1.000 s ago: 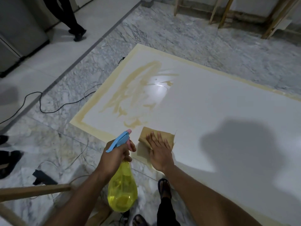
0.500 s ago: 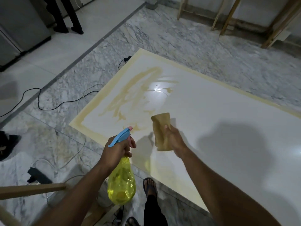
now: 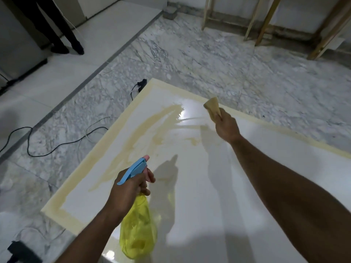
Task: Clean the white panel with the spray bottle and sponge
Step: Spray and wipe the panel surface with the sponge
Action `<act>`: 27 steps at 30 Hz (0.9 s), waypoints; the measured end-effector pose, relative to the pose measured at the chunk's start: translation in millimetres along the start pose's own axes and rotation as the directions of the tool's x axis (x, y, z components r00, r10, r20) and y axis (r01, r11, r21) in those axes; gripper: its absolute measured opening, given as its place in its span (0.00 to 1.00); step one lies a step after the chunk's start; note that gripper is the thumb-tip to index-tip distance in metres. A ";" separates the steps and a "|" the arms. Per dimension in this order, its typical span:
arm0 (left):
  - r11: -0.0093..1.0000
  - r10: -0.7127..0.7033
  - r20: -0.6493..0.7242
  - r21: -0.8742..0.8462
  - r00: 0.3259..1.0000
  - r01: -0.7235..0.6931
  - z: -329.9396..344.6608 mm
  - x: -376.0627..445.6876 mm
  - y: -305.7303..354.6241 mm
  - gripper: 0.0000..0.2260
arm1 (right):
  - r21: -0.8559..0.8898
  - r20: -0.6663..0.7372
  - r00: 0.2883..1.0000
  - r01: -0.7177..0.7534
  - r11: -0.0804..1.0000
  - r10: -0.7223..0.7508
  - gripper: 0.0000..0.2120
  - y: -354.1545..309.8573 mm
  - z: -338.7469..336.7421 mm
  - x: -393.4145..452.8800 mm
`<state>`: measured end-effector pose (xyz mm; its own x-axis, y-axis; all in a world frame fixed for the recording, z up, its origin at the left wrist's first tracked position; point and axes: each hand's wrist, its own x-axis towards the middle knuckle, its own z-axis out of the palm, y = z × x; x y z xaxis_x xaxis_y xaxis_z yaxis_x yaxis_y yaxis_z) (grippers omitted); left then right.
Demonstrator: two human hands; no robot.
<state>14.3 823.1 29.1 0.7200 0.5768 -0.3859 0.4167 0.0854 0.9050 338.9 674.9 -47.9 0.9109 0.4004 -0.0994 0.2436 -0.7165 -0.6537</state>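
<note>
Over white panel (image 3: pixel 218 186), left grip (image 3: pixel 131 188) grasps spray bottle (image 3: pixel 137 228); right grip (image 3: pixel 227 126) pinches sponge (image 3: pixel 212 107).

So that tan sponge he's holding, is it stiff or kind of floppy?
Probably soft and floppy: the sponge bends where the right hand pinches it, its free end tapering upward. Likely light too, since a fingertip pinch carries it above the white panel.

From my headcam I see both my forearms bare from elbow to wrist, with no sleeve showing on either. My left hand (image 3: pixel 129 188) and right hand (image 3: pixel 227 128) are bare too: no gloves, rings, watch or bands that I can make out.
</note>
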 end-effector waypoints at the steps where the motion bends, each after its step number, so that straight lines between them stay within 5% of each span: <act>1: 1.000 0.006 0.007 -0.007 1.000 -0.006 3.2 10.4 2.8 0.19 | -0.080 -0.023 0.999 0.024 0.996 -0.026 0.18 3.4 1.1 18.8; 4: 1.000 0.014 0.022 -0.019 1.000 -0.014 8.3 30.4 6.9 0.14 | -0.187 -0.005 1.000 0.025 0.982 -0.027 0.23 12.9 13.0 56.2; 8: 1.000 0.009 0.017 -0.022 1.000 -0.009 8.5 41.3 1.6 0.13 | -0.355 0.202 0.979 0.073 0.932 0.000 0.26 35.8 70.1 59.2; 11: 1.000 -0.005 0.001 -0.017 1.000 0.005 3.4 39.6 -2.2 0.14 | -0.455 0.151 0.985 0.140 0.879 -0.078 0.28 40.9 107.6 23.7; 15: 0.999 -0.032 0.010 0.016 0.999 0.032 -8.4 28.0 -4.2 0.07 | -0.433 0.132 0.972 0.233 0.871 -0.195 0.27 33.8 129.5 -39.9; 27: 1.000 -0.016 -0.062 -0.007 0.998 0.016 -68.0 -53.0 -11.2 0.11 | -0.405 0.254 0.933 0.344 0.847 -0.257 0.29 -4.2 175.8 -234.4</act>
<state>-66.3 846.8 51.5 0.6775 0.6246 -0.3885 0.4242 0.0998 0.9001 65.9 684.5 -153.7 0.7024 0.7024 -0.1155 0.6542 -0.7009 -0.2840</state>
